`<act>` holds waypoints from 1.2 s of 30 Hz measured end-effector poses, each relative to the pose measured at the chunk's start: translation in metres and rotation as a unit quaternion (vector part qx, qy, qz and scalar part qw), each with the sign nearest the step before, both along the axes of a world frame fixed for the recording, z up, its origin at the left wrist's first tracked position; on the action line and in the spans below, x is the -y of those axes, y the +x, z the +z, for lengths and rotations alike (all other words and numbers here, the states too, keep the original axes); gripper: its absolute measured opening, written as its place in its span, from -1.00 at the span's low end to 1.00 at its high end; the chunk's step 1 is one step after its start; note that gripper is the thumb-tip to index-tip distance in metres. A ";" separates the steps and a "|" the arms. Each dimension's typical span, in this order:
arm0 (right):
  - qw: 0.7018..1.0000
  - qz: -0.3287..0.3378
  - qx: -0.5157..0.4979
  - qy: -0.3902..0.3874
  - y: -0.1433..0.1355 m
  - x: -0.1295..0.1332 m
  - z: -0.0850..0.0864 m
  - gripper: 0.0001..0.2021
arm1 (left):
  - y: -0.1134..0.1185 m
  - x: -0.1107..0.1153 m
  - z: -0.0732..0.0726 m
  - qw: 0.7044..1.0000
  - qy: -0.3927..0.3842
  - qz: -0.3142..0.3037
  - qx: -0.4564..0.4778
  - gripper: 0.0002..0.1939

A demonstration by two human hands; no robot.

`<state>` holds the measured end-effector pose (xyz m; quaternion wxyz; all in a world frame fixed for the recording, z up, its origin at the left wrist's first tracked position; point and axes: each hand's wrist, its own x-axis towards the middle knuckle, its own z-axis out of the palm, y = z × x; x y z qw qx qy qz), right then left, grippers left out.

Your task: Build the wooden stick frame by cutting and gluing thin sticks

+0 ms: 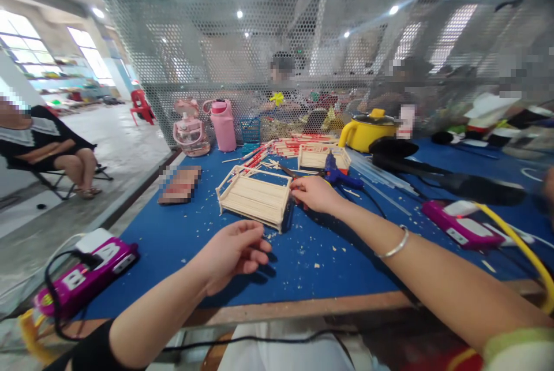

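A small bed-like frame of pale wooden sticks (253, 195) stands on the blue table, with a low rail around its top. At its right end, my right hand (315, 193) has its fingers drawn together against or right beside the corner post. Anything pinched there is too small or hidden to make out. My left hand (240, 250) is held in front of the frame, apart from it, fingers loosely curled and spread with nothing in them. Just behind my right hand lie a blue glue gun (335, 172) and a dark blade, partly covered.
Behind are a second stick frame (318, 157), many red-tipped sticks (298, 143), pink bottles (223, 126) and a yellow pot (367, 131). Purple power strips (86, 273) sit at both sides, with cables. A mesh screen (242, 59) closes the back. One person sits at left.
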<state>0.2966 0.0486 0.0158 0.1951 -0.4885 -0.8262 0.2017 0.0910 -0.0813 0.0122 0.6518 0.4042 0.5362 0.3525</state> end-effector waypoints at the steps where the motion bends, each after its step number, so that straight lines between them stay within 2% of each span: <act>1: 1.000 -0.004 0.006 0.016 0.002 -0.002 0.003 -0.80 | 0.004 0.005 0.003 0.998 0.013 -0.056 -0.017 -0.77; 2: 0.999 -0.011 0.013 0.035 0.005 -0.004 0.006 -0.78 | 0.006 0.008 0.007 0.992 0.044 -0.105 -0.047 -0.76; 3: 0.998 -0.022 0.020 0.057 0.012 -0.006 0.010 -0.76 | 0.005 0.008 0.012 0.984 0.094 -0.127 -0.083 -0.76; 4: 0.996 -0.038 0.028 0.081 0.020 -0.007 0.014 -0.73 | 0.002 0.003 0.018 0.973 0.166 -0.109 -0.119 -0.76; 5: 0.992 -0.059 0.037 0.106 0.031 -0.009 0.018 -0.70 | -0.004 -0.005 0.024 0.960 0.237 -0.040 -0.146 -0.75; 6: 0.987 -0.086 0.048 0.131 0.043 -0.011 0.022 -0.69 | -0.012 -0.017 0.030 0.933 0.310 0.072 -0.170 -0.75; 7: 0.979 -0.118 0.060 0.155 0.056 -0.013 0.024 -0.69 | -0.021 -0.031 0.034 0.893 0.361 0.193 -0.189 -0.73; 8: 0.971 -0.149 0.073 0.174 0.069 -0.015 0.024 -0.68 | -0.032 -0.047 0.036 0.855 0.384 0.287 -0.199 -0.70; 9: 0.963 -0.172 0.088 0.189 0.081 -0.017 0.023 -0.67 | -0.041 -0.063 0.035 0.838 0.384 0.332 -0.199 -0.65; 10: 0.956 -0.188 0.102 0.200 0.092 -0.019 0.021 -0.63 | -0.050 -0.078 0.030 0.838 0.371 0.347 -0.196 -0.60; 13: 0.947 -0.206 0.139 0.202 0.114 -0.025 0.006 -0.51 | -0.064 -0.102 0.007 0.879 0.294 0.327 -0.182 -0.43; 15: 0.947 -0.200 0.160 0.194 0.118 -0.028 -0.005 -0.49 | -0.063 -0.100 -0.008 0.939 0.195 0.253 -0.127 -0.34; 17: 0.947 -0.194 0.175 0.186 0.118 -0.032 -0.013 -0.54 | -0.056 -0.089 -0.014 0.962 0.167 0.197 -0.091 -0.32; 21: 0.941 -0.220 0.175 0.187 0.114 -0.040 -0.020 -0.67 | -0.039 -0.063 -0.006 0.973 0.135 0.165 -0.087 -0.30; 26: 0.938 -0.232 0.173 0.188 0.115 -0.048 -0.024 -0.54 | -0.029 -0.048 0.002 0.973 0.107 0.161 -0.125 -0.24; 31: 0.947 -0.212 0.160 0.179 0.113 -0.054 -0.029 -0.58 | -0.041 -0.056 -0.012 0.949 0.187 0.145 -0.206 -0.19; 36: 0.932 -0.262 0.115 0.222 0.108 -0.045 -0.016 -0.61 | -0.048 -0.064 -0.025 0.933 0.236 0.142 -0.232 -0.24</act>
